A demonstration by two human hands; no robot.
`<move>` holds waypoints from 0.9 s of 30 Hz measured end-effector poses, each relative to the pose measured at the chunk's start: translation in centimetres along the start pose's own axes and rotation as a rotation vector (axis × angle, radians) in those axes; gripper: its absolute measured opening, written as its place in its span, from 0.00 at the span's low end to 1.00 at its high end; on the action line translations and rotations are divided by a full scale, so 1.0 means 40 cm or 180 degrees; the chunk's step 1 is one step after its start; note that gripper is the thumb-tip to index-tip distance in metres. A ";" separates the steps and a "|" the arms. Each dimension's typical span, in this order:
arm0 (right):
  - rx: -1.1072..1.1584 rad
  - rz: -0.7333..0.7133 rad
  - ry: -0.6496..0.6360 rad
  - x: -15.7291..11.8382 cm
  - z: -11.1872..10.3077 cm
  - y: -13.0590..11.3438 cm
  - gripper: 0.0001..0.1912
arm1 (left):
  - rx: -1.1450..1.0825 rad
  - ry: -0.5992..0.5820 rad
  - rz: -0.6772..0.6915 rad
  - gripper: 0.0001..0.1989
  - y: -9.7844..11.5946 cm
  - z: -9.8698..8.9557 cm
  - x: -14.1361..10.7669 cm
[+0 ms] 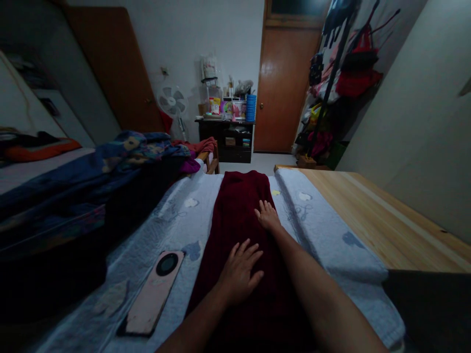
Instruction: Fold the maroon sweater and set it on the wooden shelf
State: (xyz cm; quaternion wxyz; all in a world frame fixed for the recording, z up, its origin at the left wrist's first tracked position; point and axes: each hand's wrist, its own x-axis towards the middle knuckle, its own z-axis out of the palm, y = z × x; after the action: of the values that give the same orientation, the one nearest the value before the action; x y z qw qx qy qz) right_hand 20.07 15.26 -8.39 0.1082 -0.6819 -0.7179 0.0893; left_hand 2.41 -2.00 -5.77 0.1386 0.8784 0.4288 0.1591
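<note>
A dark red cloth (241, 196) lies lengthwise over a pale blue patterned sheet (198, 186), its near end lost in shadow. My left hand (241, 269) rests palm down on the middle of the cloth, fingers spread. Farther forward, my right hand (267, 215) lies flat at the cloth's right edge with its fingers apart. Neither hand holds anything. To the left of my left hand, a pink phone (154, 294) with a round black camera ring lies on the sheet.
Dark and blue floral bedding (125, 157) is heaped at the left. A bare wooden board (353, 196) extends on the right. Beyond stand a fan (172, 100), a black cabinet (224, 142) with items on it, a brown door (287, 88) and hanging bags (358, 73).
</note>
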 end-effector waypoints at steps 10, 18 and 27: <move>-0.0147 -0.0208 -0.0071 -0.143 -0.020 0.001 0.34 | 0.0036 0.0074 -0.0085 0.23 0.005 0.001 0.000; -0.0166 -0.0307 0.0003 -0.274 -0.011 0.004 0.33 | -0.0033 0.0132 -0.0077 0.22 -0.006 0.012 0.001; -0.0082 -0.0514 0.0118 -0.389 -0.010 0.010 0.32 | -0.0057 0.0118 -0.0084 0.21 -0.001 0.000 -0.002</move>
State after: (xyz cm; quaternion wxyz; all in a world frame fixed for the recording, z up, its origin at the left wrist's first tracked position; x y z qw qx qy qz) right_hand 21.30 -0.27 -8.63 0.1195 -0.6247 -0.7695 0.0584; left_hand 2.35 -2.03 -5.79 0.1407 0.8683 0.4415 0.1773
